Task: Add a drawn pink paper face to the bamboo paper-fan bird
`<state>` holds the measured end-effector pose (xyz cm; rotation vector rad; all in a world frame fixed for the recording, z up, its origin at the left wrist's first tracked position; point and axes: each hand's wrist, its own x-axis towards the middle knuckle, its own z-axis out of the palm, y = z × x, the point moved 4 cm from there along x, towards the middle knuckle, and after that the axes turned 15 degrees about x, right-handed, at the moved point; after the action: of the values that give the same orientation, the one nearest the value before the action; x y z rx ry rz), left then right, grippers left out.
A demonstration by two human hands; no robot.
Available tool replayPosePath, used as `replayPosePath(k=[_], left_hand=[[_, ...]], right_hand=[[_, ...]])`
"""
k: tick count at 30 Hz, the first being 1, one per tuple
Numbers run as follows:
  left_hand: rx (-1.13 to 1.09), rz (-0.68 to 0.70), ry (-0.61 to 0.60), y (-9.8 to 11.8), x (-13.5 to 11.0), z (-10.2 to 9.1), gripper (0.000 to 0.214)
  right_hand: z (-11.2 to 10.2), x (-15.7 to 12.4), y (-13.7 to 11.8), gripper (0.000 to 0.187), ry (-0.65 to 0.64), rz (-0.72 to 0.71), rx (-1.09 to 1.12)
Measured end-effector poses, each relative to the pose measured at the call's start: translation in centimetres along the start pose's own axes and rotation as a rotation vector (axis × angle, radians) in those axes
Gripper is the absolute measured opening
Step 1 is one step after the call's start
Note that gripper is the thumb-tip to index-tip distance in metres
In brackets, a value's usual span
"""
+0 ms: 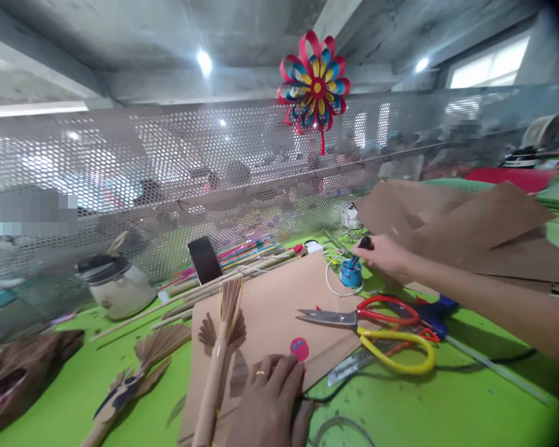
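My left hand (274, 397) lies flat on a sheet of brown paper (283, 304), a ring on one finger. By its fingertips is a small pink paper disc (299, 349) with two blue dots. My right hand (385, 253) pinches what looks like a dark paintbrush (356, 254), its lower end down in a small jar of blue paint (350, 274). Left of my left hand, a paper figure (223, 338) with a rolled body and fanned pleats rests on the brown paper. Another pleated paper figure (121, 394), with a dark band, is farther left.
Red-and-yellow-handled scissors (353, 318) lie right of the disc. Behind are a phone (205, 261), thin sticks (242, 273) and a lidded white pot (118, 288). Large brown sheets (469, 223) cover the right back. A perforated metal panel (167, 155) carries a paper flower (317, 88).
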<state>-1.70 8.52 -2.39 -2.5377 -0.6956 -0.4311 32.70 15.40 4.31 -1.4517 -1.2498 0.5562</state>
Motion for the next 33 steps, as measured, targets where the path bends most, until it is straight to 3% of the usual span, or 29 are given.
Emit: replayPosePath(k=[5, 10, 15, 19, 23, 27, 33], left_hand=[[0.04, 0.036, 0.034, -0.2, -0.2, 0.3, 0.041], [-0.051, -0.059, -0.074, 0.2, 0.3, -0.8, 0.038], [-0.205, -0.169, -0.213, 0.8, 0.6, -1.7, 0.034], [-0.238, -0.169, -0.267, 0.9, 0.6, -1.8, 0.033], [-0.242, -0.155, -0.281, 1.0, 0.6, -1.7, 0.034], [-0.24, -0.146, -0.271, 0.9, 0.5, -1.5, 0.037], [-0.27, -0.149, -0.268, 0.8, 0.5, -1.5, 0.037]], right_hand=[[-3.6, -0.3, -0.9, 0.03, 0.152, -0.065, 0.201], [-4.0, -0.9, -1.3, 0.034, 0.18, -0.017, 0.473], [-1.5, -3.3, -2.3, 0.025, 0.052, 0.116, 0.712], [1.6, -6.7, -3.7, 0.02, -0.044, 0.203, 0.805], [4.6, -9.3, -4.4, 0.019, -0.063, 0.204, 0.797], [7.1, -10.3, -4.0, 0.014, -0.121, 0.152, 0.733], [8.5, -10.2, -3.4, 0.018, -0.213, 0.216, 0.653]])
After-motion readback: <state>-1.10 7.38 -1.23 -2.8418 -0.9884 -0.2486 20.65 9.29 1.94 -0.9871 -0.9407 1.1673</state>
